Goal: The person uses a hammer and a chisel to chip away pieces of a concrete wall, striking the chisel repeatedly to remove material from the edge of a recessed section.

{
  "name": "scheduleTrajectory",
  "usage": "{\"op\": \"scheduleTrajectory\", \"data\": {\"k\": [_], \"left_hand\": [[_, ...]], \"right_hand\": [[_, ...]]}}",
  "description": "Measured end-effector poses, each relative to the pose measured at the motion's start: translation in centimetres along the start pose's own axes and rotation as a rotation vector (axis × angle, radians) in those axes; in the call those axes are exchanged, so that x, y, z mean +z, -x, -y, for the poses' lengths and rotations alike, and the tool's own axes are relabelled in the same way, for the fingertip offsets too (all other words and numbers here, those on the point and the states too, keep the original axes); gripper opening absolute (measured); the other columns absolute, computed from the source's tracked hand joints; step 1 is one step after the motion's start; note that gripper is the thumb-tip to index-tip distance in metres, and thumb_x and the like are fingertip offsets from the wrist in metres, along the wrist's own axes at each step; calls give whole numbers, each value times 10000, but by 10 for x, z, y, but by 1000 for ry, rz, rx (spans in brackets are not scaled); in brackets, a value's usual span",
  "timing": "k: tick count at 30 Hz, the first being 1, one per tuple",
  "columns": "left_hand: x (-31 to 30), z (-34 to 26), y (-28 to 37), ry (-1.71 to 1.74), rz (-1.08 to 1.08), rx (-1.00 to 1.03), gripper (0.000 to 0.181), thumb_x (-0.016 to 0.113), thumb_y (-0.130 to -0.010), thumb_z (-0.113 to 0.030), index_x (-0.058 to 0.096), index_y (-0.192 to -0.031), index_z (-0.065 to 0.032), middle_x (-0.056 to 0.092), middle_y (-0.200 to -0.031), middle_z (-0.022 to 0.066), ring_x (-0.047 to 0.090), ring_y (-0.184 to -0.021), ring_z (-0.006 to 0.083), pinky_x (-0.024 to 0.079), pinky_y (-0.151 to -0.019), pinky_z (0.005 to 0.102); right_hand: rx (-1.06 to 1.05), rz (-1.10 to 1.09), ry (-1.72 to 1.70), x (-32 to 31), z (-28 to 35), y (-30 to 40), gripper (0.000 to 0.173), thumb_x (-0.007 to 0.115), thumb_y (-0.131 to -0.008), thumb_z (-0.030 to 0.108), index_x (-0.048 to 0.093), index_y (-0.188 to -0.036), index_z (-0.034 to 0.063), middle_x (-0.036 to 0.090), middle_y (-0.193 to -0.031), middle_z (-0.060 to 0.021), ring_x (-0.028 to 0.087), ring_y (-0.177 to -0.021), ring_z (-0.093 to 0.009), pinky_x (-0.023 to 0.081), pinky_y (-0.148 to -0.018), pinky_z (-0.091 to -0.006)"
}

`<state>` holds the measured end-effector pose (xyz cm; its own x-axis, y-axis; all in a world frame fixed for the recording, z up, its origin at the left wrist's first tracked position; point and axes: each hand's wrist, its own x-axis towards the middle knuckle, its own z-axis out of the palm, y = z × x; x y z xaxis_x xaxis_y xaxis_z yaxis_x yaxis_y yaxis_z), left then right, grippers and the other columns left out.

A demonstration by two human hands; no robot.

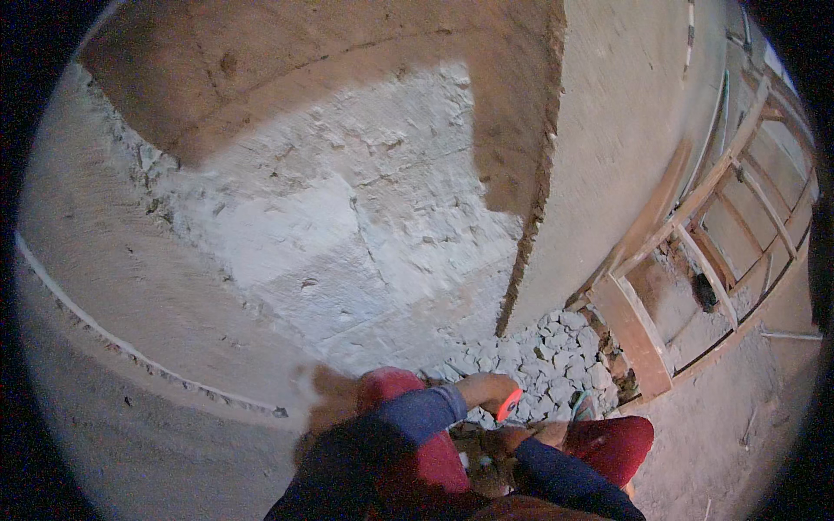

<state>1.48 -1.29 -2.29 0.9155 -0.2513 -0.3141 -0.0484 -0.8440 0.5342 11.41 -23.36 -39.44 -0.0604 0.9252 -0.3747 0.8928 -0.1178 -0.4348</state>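
Low in the view, my left hand (490,389) is closed around a tool with a bright orange-red rounded guard (508,405) with a dark centre; the rest of the tool is hidden. Just below it, my right hand (516,437) is in shadow, its fingers and anything in them not clear. Both hands are between my bent knees in red trousers. Broken pale stone pieces (554,348) lie beside them. In front rises a wall surface with a rough pale patch (365,215), bordered by smoother brown material (365,39).
Smooth grey-brown wall faces (606,130) flank the rough part. At the right, a wooden frame with crossbars (635,332) stands close to the rubble. A sandalled foot (582,407) rests at the rubble's edge. Dusty floor (723,417) extends to the lower right.
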Motion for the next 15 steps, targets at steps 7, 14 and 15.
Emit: {"op": "scheduleTrajectory", "data": {"k": [7,14,15], "left_hand": [[-1,2,6,42,-62,-12,225,731,-669,-224,666,-728,-17,675,-726,206,662,-663,373,488,-592,487],[5,7,3,5,-68,-5,235,729,-666,-229,673,-742,-13,675,-720,201,657,-640,369,487,-574,486],[6,7,0,-3,-38,-12,234,729,-667,-231,673,-736,-15,676,-719,200,654,-634,369,486,-569,486]], "right_hand": [[-85,134,68,-67,45,5,404,534,-924,390,680,-1228,168,691,-1178,-154,659,-1087,-344,504,-930,-475],[-74,145,49,-58,31,4,392,542,-923,367,671,-1239,174,694,-1172,-148,660,-1088,-344,511,-922,-481],[-72,143,47,-56,29,4,390,543,-923,363,670,-1241,175,695,-1171,-147,660,-1088,-344,512,-920,-482]]}}
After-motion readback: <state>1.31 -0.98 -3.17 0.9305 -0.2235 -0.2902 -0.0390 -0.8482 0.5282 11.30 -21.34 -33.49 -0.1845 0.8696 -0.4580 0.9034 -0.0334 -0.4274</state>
